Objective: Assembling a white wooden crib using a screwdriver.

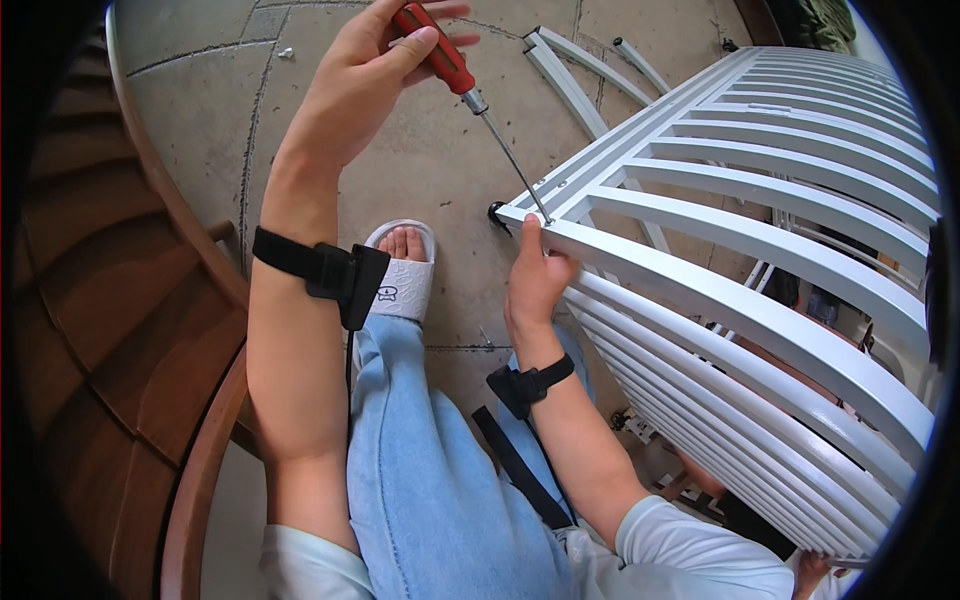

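Note:
My left hand grips the red handle of a screwdriver, with some fingers stretched past it. The metal shaft slants down to the right, and its tip meets a fastener at the near corner of a white slatted frame. Right beside that tip, my right hand clasps the corner, thumb on top and the other fingers mostly hidden below. The frame resembles a crib or bed, with curved slats on top and thin round bars down the side. A black caster wheel sticks out by the corner.
Loose white bars lie on the stone floor beyond the frame. A brown wooden seat stands close on my left. Small bits are on the floor. Another person's hand shows at the frame's lower right end.

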`<state>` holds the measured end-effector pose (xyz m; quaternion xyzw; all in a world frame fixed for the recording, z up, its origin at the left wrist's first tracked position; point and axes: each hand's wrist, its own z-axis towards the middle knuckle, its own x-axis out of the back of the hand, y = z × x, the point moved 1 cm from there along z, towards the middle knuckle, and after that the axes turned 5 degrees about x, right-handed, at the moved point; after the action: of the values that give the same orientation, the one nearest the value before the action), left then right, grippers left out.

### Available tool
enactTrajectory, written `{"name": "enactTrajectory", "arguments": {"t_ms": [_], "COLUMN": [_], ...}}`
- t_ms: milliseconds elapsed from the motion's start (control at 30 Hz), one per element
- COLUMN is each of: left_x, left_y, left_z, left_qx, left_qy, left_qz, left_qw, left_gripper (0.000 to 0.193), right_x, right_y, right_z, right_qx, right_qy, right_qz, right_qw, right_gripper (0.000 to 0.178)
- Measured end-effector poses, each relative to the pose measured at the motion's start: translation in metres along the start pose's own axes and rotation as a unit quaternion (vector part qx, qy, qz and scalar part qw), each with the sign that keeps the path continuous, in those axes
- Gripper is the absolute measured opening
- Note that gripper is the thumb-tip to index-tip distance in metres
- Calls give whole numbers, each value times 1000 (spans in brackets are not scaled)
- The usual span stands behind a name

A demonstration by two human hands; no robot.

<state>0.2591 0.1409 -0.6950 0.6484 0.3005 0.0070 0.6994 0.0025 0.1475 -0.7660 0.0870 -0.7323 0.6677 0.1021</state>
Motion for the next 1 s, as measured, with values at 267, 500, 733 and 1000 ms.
{"name": "enactTrajectory", "arguments": {"t_ms": [267, 500, 733, 1000], "left_x": [-7, 0, -37, -40], "left_y": [-42, -45, -19, -20], "left_z": [10, -1, -2, -10], "left_qx": [35, -28, 32, 136], "left_qy": [174, -116, 198, -25], "left_qz": [75, -331, 10, 214], "left_qw": [981, 936, 980, 967], "left_gripper": [36, 35, 17, 21], "right_x": [-2, 1, 7, 39], "right_y": [-2, -1, 1, -8], "right_z": [0, 1, 1, -13], "right_qx": [0, 21, 17, -24], "right_qy": [3, -29, -56, -42], "right_qz": [5, 4, 9, 75], "right_qw": [1000, 999, 998, 996], "right_gripper": [36, 36, 37, 31]}}
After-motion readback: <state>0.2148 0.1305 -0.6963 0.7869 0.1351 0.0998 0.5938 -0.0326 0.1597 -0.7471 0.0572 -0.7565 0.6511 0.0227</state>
